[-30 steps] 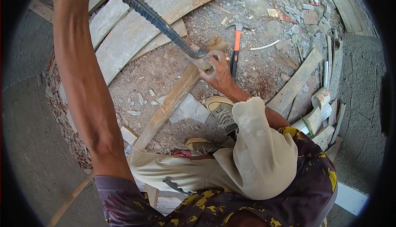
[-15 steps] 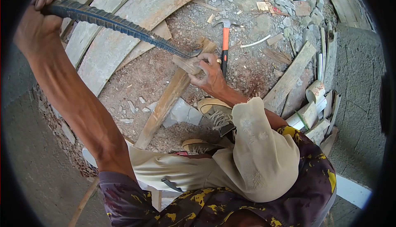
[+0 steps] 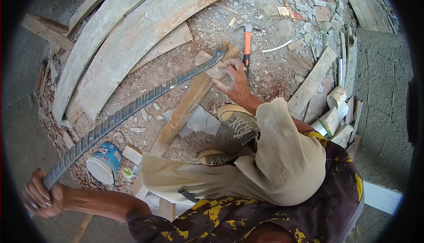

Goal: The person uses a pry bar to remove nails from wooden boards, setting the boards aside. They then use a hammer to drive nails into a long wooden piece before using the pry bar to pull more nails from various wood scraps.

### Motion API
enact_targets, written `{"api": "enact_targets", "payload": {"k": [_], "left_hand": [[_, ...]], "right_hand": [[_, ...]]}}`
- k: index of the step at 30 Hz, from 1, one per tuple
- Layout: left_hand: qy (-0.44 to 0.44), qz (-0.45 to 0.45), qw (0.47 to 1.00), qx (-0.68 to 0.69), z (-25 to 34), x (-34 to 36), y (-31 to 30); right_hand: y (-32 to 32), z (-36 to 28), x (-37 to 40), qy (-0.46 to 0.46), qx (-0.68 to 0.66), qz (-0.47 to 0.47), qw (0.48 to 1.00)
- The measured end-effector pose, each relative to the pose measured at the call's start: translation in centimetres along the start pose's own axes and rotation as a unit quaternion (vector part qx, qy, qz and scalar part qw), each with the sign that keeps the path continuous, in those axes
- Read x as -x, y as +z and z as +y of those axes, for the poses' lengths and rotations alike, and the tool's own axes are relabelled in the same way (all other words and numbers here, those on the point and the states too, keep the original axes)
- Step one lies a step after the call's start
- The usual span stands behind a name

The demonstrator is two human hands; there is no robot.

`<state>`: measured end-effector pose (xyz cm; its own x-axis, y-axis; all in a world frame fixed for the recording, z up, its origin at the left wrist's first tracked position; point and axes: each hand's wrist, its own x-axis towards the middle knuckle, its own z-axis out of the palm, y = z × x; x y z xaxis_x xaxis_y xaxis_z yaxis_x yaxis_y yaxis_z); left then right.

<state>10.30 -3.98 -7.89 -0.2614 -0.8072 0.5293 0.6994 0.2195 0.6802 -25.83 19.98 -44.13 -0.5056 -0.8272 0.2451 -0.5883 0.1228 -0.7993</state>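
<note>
My left hand (image 3: 43, 194) is wrapped round the lower end of a long ribbed steel bar (image 3: 132, 106) at the bottom left. The bar slants up to the right, and its bent tip lies over a small wood block (image 3: 215, 68). That block sits across a long wooden beam (image 3: 181, 110) on the ground. At the block's right side, my right hand (image 3: 235, 82) holds it between thumb and fingers. Just beyond that hand lies a hammer (image 3: 247, 44) with an orange and black handle.
Curved boards (image 3: 145, 26) lie at the upper left. A blue and white bucket (image 3: 104, 162) stands at the lower left. Planks (image 3: 312, 82) and a white pipe piece (image 3: 337, 97) lie at the right. Rubble (image 3: 304, 11) is scattered at the top right.
My left hand has swung down from the upper left to the lower left with the bar, whose slope has reversed. The bucket has come into view. My right hand remains at the block.
</note>
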Motion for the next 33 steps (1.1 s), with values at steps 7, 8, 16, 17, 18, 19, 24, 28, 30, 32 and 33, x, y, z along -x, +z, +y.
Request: {"api": "enact_targets", "payload": {"k": [7, 8, 16, 17, 18, 19, 24, 28, 30, 32, 33], "left_hand": [[-0.006, 0.213, 0.969, 0.124, -1.9, 15.7, -10.0], [0.0, 0.25, 0.959, 0.136, -2.3, 18.0, -11.3], [0.052, 0.212, 0.965, 0.143, -2.6, 21.6, -11.9], [0.045, 0.197, 0.968, 0.15, -2.6, 21.7, -12.2], [0.036, 0.182, 0.97, 0.159, -2.6, 21.8, -12.5], [0.043, 0.172, 0.973, 0.151, -2.4, 21.2, -12.3], [0.044, 0.13, 0.977, 0.162, -0.8, 16.3, -8.7], [0.021, 0.015, 0.982, 0.187, 0.1, 13.1, -7.3], [0.011, 0.035, 0.988, 0.149, 0.9, 10.7, -6.6], [0.021, 0.047, 0.991, 0.125, 1.8, 8.3, -5.8], [0.031, 0.055, 0.993, 0.1, 2.2, 7.2, -5.5]], "right_hand": [[-0.5, 0.4, 2.0, -0.011, 0.041, -0.005, 0.999], [-0.8, 0.5, 2.3, -0.012, 0.043, -0.008, 0.999], [-3.1, 0.2, -2.3, 0.021, 0.059, -0.074, 0.995], [-2.6, 0.5, -2.4, -0.011, 0.123, -0.102, 0.987], [-2.1, 0.6, -2.2, -0.016, 0.123, -0.101, 0.987], [-1.7, 0.5, -1.7, -0.024, 0.149, -0.098, 0.984], [-0.5, 0.5, -0.6, 0.003, 0.19, -0.075, 0.979], [0.2, 0.0, 0.0, 0.015, 0.159, -0.027, 0.987], [0.4, -0.5, 0.1, 0.041, 0.176, 0.013, 0.983], [0.6, -1.6, 0.0, 0.074, 0.206, 0.05, 0.975], [1.0, -1.0, 0.1, 0.147, 0.091, 0.007, 0.985]]}}
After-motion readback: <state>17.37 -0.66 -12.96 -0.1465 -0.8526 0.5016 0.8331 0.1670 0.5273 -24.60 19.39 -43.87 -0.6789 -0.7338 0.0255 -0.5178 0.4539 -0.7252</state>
